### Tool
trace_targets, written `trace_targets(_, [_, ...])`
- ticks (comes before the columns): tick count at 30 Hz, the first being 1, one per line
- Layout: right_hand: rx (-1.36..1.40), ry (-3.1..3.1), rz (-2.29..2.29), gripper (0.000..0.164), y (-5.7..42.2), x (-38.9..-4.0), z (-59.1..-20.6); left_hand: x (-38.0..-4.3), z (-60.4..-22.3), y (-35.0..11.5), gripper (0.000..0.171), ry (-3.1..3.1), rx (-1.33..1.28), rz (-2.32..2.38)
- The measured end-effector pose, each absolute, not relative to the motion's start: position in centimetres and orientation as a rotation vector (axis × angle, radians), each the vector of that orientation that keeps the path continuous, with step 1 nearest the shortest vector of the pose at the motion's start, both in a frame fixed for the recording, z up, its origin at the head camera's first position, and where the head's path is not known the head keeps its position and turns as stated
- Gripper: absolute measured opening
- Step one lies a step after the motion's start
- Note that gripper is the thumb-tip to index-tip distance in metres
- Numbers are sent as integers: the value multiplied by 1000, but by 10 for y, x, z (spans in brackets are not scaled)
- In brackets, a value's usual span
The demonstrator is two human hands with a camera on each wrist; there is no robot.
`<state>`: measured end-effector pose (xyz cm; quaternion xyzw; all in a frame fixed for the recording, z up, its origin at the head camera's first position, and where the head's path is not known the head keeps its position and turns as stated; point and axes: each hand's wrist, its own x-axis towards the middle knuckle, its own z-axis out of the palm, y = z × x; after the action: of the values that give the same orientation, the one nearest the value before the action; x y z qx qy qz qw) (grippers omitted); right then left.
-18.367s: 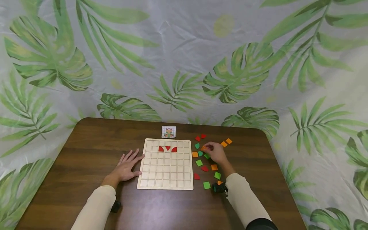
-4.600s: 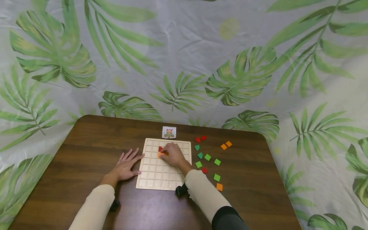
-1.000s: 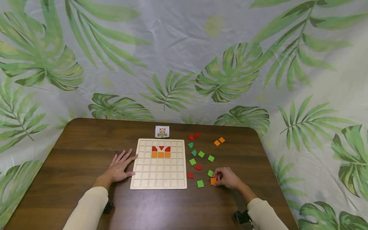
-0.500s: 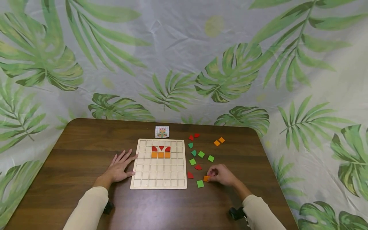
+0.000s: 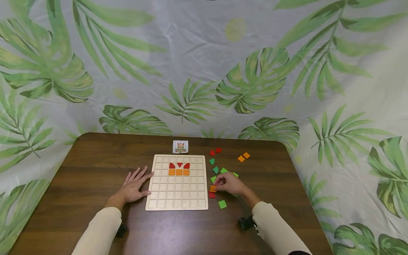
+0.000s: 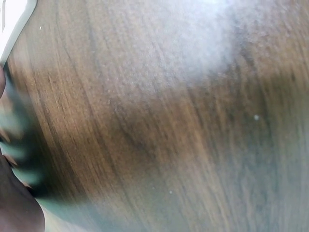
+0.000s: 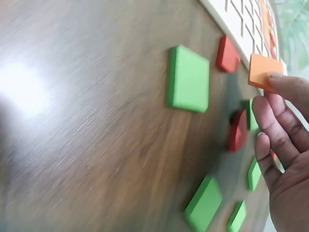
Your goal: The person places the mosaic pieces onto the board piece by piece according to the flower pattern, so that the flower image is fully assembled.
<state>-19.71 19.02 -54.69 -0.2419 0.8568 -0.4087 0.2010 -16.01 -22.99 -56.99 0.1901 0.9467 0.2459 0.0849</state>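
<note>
And here's your right hand [image 5: 230, 184], out over the loose pieces, thumb and fingers pinched firmly on an orange square [image 7: 263, 70]! In the right wrist view that square sits up off the table [image 5: 178, 232], your thumb across its face. From your head camera it shows just right of the grid board [image 5: 176, 203], right above a red piece [image 5: 211, 195] near the board's edge.

Over on the other side, your left hand [image 5: 132, 187] lies with its fingers spread, gripping nothing, index finger and thumb reaching the board's left edge.

On the board itself, look at that: two red quarter-rounds [image 5: 172, 165] with a red triangle [image 5: 179, 165] between them, and directly below, a row of three orange tiles [image 5: 179, 172]. The small pattern card [image 5: 180, 147] lies just beyond the far edge.

Around your right hand it's busy! A green square [image 5: 222, 204] lies nearer you, two dark green pieces [image 5: 215, 170] and two small red pieces [image 5: 212, 153] lie farther out, and a pair of orange squares [image 5: 241, 158] sits off to the right.
</note>
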Motion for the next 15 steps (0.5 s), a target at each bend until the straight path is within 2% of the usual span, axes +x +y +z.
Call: trace_targets(15, [-668,2408,-1228,5,133,-226,-551,-161,-571,-229,71,2841,565,694])
